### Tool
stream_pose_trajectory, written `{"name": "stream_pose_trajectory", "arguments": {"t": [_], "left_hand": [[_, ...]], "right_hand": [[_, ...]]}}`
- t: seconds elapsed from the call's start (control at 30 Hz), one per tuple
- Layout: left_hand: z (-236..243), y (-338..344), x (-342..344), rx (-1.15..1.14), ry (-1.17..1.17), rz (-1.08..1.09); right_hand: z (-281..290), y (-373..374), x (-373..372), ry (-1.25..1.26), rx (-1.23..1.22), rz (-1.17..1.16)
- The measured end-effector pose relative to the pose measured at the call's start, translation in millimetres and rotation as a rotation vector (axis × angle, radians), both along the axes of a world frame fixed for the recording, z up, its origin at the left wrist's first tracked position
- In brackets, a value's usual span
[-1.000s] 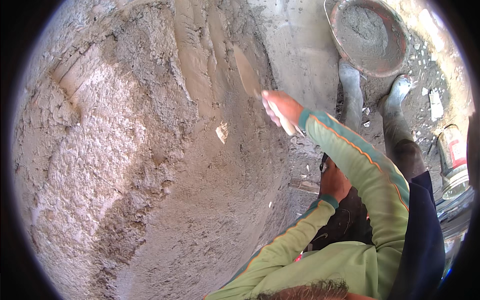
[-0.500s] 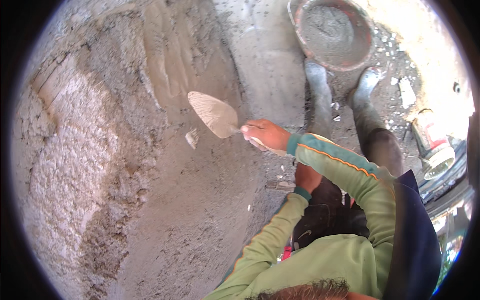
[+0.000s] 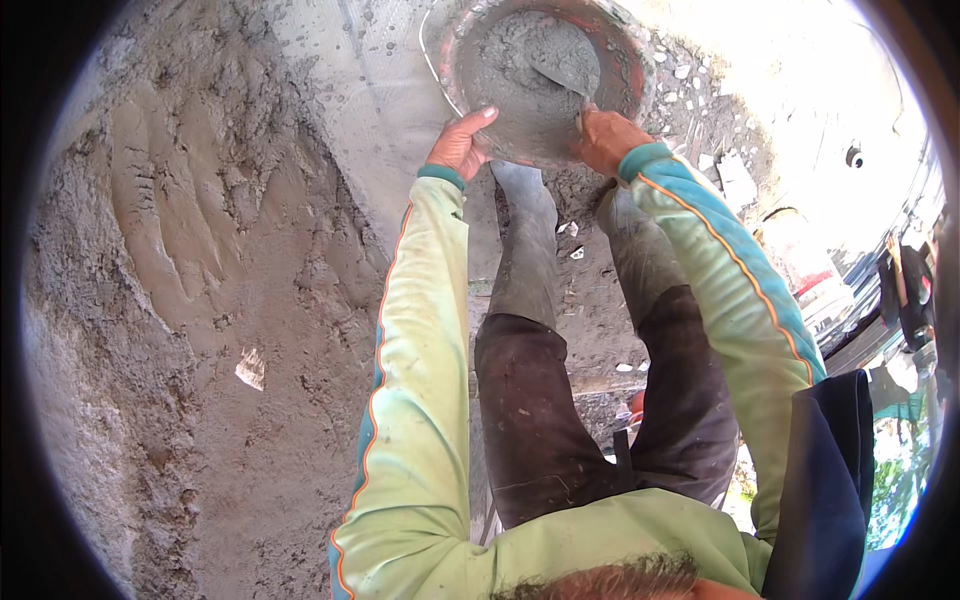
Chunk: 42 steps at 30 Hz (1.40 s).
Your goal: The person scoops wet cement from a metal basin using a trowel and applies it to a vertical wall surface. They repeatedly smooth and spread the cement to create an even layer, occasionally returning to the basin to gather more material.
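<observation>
My left hand [image 3: 462,145] grips the near left edge of a round, reddish, grout-caked bucket [image 3: 627,72], its thumb over the rim, beside the wire handle. Wet grey mortar [image 3: 505,70] lies in the bucket. My right hand [image 3: 610,140] is closed on the handle of a trowel [image 3: 568,72], whose blade rests in the mortar at the bucket's right side.
A rough plastered surface [image 3: 200,260] fills the left, with a pale fragment [image 3: 250,368] on it. A flat grey slab [image 3: 370,90] borders it. My booted feet [image 3: 525,200] are below the bucket. White rubble [image 3: 735,180] and a white-and-red container [image 3: 805,270] lie at right.
The view has swung toward the bucket. My right hand has moved the trowel from over the plastered surface into the mortar. My left hand has risen from low down to take the bucket's edge.
</observation>
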<state>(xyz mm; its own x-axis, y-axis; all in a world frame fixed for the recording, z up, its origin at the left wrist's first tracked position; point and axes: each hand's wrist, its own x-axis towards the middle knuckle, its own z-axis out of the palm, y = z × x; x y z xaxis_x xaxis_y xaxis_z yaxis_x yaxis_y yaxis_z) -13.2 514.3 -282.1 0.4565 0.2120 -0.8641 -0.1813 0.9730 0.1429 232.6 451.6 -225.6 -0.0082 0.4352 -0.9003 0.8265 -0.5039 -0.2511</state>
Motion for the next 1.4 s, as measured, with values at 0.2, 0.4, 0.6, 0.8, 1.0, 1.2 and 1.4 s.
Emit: {"name": "stream_pose_trajectory", "arguments": {"t": [0.2, 0.4, 0.6, 0.8, 1.0, 1.2, 1.4], "left_hand": [[61.5, -31.8, 40.6, 0.334, 0.443, -0.298], [246.2, -105.5, 135.2, 0.857, 0.541, -0.390], [387.9, -133.6, 140.1, 0.871, 0.607, -0.299], [466.7, -134.3, 120.4, 0.420, 0.587, -0.012], [469.6, -118.6, 111.1, 0.394, 0.502, 0.226], [459.1, -109.0, 68.6, 0.148, 0.385, 0.485], [471.7, -125.4, -23.5, 0.083, 0.595, 0.562]], "right_hand": [[92.4, -55.4, 102.3, 0.252, 0.125, -0.267], [96.1, -128.8, 138.5, 0.009, 0.149, -0.343], [265.0, -136.8, 78.9, 0.556, 0.195, -0.530], [356.2, -127.0, 136.7, 0.602, 0.230, -0.429], [432.0, -72.4, 135.1, 0.855, -0.144, -0.735], [448.1, -33.2, 170.8, 0.996, 0.041, -1.213], [390.1, 64.8, 110.9, 0.409, 0.782, -1.481]]}}
